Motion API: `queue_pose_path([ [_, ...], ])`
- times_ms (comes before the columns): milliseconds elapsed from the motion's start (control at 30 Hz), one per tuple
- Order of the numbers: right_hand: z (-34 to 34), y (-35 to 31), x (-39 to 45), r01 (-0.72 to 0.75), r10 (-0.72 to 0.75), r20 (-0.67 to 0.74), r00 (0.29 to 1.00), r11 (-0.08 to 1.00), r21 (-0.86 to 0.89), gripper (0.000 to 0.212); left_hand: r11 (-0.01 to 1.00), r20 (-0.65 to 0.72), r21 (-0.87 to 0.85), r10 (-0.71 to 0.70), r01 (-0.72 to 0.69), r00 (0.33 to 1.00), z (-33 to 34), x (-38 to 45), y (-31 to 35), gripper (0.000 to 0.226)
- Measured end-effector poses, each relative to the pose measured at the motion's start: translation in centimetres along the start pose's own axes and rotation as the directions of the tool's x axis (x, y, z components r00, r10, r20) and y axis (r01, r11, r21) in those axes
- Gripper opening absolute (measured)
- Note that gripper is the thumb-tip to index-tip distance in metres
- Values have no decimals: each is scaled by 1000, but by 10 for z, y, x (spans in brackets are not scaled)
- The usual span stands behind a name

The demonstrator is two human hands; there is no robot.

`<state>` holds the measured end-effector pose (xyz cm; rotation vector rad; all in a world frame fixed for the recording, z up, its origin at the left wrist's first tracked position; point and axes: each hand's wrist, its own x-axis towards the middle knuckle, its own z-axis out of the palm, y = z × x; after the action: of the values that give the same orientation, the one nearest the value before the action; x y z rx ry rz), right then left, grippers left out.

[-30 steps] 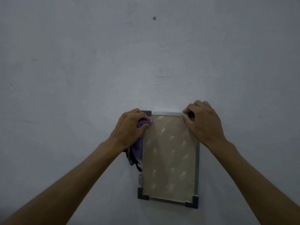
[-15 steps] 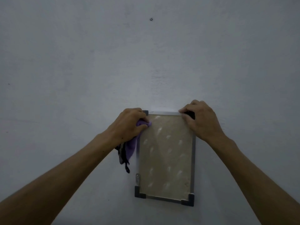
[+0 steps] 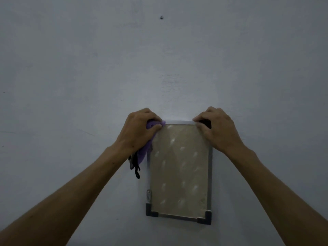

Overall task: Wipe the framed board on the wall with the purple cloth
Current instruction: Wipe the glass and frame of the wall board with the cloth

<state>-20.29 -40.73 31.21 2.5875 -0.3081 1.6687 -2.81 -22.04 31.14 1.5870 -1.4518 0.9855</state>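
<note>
A framed board (image 3: 179, 173) with a tan panel, silver frame and dark corner caps stands upright against the wall. My left hand (image 3: 138, 132) grips the purple cloth (image 3: 143, 151) at the board's top left corner; the cloth hangs down beside the left edge with dark straps dangling. My right hand (image 3: 218, 130) grips the top right corner of the frame, fingers curled over it and hiding that corner cap.
The grey-white wall (image 3: 88, 77) fills the view. A small screw or nail (image 3: 161, 17) sticks out of it well above the board. A small metal bracket (image 3: 148, 194) sits on the frame's lower left edge.
Both hands stay on the board's top corners. The left hand with the cloth has shifted a little up onto the top left corner. The view has drifted slightly.
</note>
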Motion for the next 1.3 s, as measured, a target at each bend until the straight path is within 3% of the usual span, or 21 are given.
queue_pose_path([
  [67,1,0,0,-3,3,0,1000,1000,-6,15,1000,-11,-18,-6,5,1000,7,-4,3,14],
  [233,0,1,0,2,-2,-4,1000,1000,-16,14,997,163,12,75,-78,984,8,-3,6,15],
  [400,0,-1,-1,-3,3,-14,1000,1000,-17,14,999,-74,-51,-22,18,997,8,1,9,13],
  [567,2,0,0,0,-1,-17,1000,1000,-28,14,998,119,-7,64,-64,991,15,-2,13,15],
  [733,3,1,0,-2,1,-29,1000,1000,-27,14,1000,-143,-25,-21,18,990,18,-2,15,12],
  [900,4,0,0,-3,3,-19,1000,1000,-25,13,997,58,-22,74,-73,996,23,-4,18,16],
  [1067,3,-2,-1,-5,4,-35,999,1000,-15,14,992,-218,-88,-111,94,970,30,-10,23,14],
  [1233,3,-2,-1,-6,5,-31,999,1000,-20,15,999,18,-38,29,-29,999,40,-13,33,17],
  [1300,3,-3,-2,-9,8,-35,999,1000,-14,15,1000,-61,6,-9,10,998,39,-12,34,15],
])
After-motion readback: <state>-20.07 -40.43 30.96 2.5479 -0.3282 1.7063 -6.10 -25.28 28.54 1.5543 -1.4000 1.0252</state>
